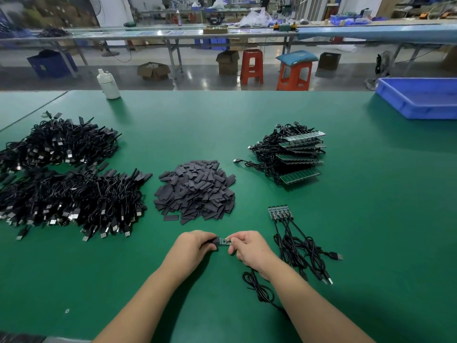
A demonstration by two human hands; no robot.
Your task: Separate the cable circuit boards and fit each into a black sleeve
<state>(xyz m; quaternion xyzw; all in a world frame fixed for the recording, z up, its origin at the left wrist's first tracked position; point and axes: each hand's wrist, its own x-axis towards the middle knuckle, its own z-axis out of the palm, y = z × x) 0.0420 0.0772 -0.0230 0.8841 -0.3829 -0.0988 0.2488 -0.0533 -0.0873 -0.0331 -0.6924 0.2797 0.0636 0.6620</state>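
My left hand (195,246) pinches a black sleeve (215,241) just above the green table. My right hand (249,248) holds a small circuit board (225,241) whose left end meets the sleeve's mouth. The board's black cable (257,285) trails under my right wrist. A strip of joined boards (280,212) with cables lies to the right. A heap of loose black sleeves (196,190) sits in the middle, beyond my hands. Stacked board panels with cables (293,154) lie farther right.
Two big piles of sleeved black cables (66,184) fill the left of the table (173,293). A white bottle (108,84) stands at the far edge, a blue tray (420,97) at the far right. Stools and benches lie beyond.
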